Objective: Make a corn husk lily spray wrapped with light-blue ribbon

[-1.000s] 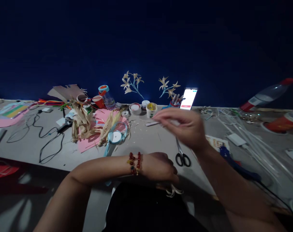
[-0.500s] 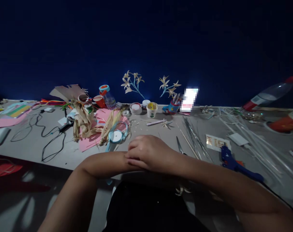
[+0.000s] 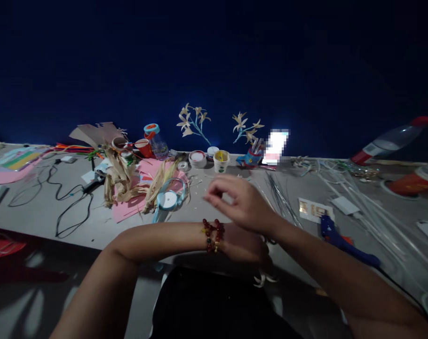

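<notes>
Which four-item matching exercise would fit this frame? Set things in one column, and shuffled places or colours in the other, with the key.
Things
1. Beaded bracelet
2. Glue gun
3. Ribbon spool
4. Thin curved petals

Places or colours
A. White, with light blue ribbon
B. Pale, just below the left hand in the picture
C. Dark red, around the left wrist
D. Dark blue, to the right of the right hand

Right pairs: 1-C, 2-D, 3-A, 4-B
</notes>
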Tool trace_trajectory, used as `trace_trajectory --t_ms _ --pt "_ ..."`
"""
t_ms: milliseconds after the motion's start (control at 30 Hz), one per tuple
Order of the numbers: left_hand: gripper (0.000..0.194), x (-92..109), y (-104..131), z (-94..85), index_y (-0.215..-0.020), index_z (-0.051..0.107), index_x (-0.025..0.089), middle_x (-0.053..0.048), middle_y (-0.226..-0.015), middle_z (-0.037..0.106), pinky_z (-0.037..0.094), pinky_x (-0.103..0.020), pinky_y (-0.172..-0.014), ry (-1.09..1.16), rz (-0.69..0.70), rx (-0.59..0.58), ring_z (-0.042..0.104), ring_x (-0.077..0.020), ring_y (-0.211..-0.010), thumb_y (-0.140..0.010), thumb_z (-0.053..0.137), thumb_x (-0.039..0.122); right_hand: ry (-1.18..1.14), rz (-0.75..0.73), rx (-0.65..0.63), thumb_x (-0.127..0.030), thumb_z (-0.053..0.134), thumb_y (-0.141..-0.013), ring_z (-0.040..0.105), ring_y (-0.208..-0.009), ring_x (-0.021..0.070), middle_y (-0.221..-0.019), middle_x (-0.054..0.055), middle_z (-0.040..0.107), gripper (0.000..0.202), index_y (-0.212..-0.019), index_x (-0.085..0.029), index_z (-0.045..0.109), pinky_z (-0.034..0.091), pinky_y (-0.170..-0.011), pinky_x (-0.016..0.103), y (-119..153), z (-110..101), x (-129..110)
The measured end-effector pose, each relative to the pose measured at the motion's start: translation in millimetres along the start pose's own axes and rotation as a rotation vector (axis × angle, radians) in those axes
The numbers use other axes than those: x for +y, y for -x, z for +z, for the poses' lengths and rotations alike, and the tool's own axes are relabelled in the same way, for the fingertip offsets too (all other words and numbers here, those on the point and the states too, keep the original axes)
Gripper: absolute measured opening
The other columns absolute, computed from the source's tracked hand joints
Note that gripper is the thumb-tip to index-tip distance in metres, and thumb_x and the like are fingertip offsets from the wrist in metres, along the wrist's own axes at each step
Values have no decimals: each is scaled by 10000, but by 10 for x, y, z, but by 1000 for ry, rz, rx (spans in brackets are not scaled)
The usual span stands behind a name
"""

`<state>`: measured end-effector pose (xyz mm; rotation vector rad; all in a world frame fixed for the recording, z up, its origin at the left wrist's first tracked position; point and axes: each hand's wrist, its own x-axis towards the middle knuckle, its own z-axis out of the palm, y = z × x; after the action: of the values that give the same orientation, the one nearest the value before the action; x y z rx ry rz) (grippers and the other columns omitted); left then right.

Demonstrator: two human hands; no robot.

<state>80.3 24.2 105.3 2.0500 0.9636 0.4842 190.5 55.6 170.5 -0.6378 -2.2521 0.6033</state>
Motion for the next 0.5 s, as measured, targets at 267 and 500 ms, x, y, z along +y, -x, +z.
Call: trace_trajectory --t_ms 267,500 --pt "135 31 -186 -37 -800 652 258 -34 -789 714 466 -330 -671 -475 698 -396 648 -213 -754 -779 639 125 -64 323 582 -327 708 -809 551 -639 136 -718 1 623 140 -776 -202 653 420 -584 278 257 -609 414" --pt "73 20 724 -921 -840 670 248 -60 -882 710 475 -341 -773 31 464 58 634 -204 -816 -841 609 207 27 483 803 -357 782 -719 487 -560 118 -616 -33 566 228 -676 -206 617 377 -535 262 828 -983 831"
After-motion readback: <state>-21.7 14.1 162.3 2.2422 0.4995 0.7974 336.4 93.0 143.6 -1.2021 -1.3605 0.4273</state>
